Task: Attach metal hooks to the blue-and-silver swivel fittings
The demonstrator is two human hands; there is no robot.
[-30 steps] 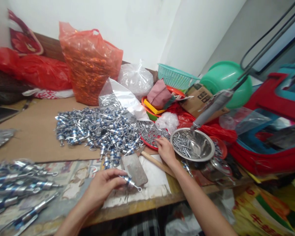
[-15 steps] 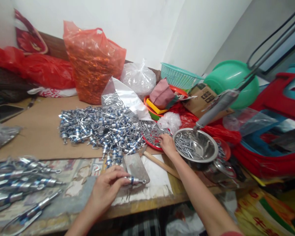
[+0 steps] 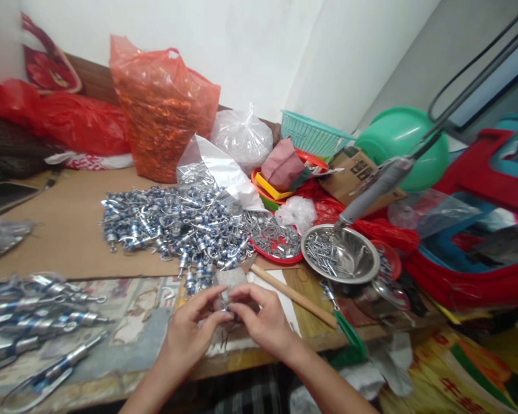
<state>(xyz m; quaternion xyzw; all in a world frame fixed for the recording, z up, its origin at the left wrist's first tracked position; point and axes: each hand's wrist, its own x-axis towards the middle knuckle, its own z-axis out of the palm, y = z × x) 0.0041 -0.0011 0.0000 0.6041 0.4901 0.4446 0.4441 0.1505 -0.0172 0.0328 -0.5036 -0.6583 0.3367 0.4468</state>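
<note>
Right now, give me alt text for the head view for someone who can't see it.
Both hands, left hand and right hand, meet over a small metal part at the table's near edge. Behind lie a pile of silver-blue fittings, a red plate of hooks and a steel bowl of screws.

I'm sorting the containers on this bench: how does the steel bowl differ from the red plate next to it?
The steel bowl is shiny bare metal, deep and round-sided; the red plate is red and shallow, with only its rim showing. The bowl holds a loose scatter of long thin pins, leaving much of its inside bare, while the plate is heaped with small silver bits. The bowl sits further right than the plate. Both rest on the bench and hold small metal parts.
</note>
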